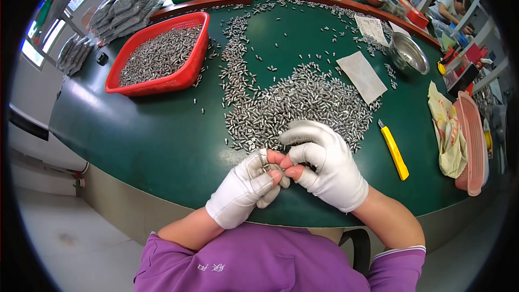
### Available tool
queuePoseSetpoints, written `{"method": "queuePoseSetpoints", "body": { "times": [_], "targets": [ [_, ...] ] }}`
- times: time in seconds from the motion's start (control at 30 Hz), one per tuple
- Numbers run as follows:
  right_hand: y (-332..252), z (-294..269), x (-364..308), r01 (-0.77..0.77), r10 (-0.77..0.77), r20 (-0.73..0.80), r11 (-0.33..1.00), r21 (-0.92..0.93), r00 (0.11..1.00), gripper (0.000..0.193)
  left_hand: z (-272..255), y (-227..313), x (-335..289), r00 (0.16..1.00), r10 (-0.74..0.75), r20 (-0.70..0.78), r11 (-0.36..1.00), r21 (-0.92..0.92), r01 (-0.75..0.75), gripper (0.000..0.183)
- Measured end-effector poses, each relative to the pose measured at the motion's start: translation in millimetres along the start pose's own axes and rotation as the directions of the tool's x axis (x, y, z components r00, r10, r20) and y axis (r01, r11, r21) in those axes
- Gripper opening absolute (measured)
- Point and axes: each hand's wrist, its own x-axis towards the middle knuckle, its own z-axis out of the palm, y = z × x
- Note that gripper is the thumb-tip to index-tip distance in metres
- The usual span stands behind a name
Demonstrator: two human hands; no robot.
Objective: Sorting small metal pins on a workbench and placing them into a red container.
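Both hands wear white gloves with bare fingertips and meet close to the table's near edge. My left hand (246, 186) is closed, its thumb and forefinger pinched together; what they hold is mostly hidden and too small to name. My right hand (330, 167) pinches with thumb and forefinger right against the left fingertips, its other fingers curled above. Just beyond them spreads a large heap of small, pointed, silvery metal parts (303, 97). A strip of the same parts runs away from the heap along its left side.
A red plastic basket (203, 48) full of such parts stands to the left. On the right are a yellow utility knife (394, 151), a paper sheet (362, 77), a metal bowl (408, 54), a crumpled cloth (448, 135) and a pink basket (469, 146). Another person (448, 11) sits far right.
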Motion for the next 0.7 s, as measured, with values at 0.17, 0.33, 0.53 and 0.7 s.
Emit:
{"method": "queuePoseSetpoints", "body": {
  "times": [0.17,0.33,0.53,0.7],
  "targets": [
    [0.1,2.2,0.1,-0.007,0.005,0.021,0.993,0.121,1.0,0.026,-0.8,-3.4,-0.5,1.0,0.006,0.005,1.0,0.006,-0.006,0.016],
    [2.0,0.1,-0.3,0.04,-0.04,-0.015,0.998,0.051,0.999,0.025,-2.3,-5.1,-0.1,0.999,0.0,-0.035,1.0,-0.019,-0.001,0.012],
    [-0.3,-0.8,0.9,0.117,-0.12,-0.038,0.991,-0.062,0.992,0.024,-3.6,-4.4,-0.3,1.0,0.013,-0.018,1.0,0.007,-0.013,0.013],
    [-2.6,-1.1,-0.2,0.1,-0.104,-0.034,0.989,-0.107,0.994,0.023,-8.5,-7.2,0.0,1.0,0.021,0.01,1.0,0.006,-0.021,0.018]
  ]
}}
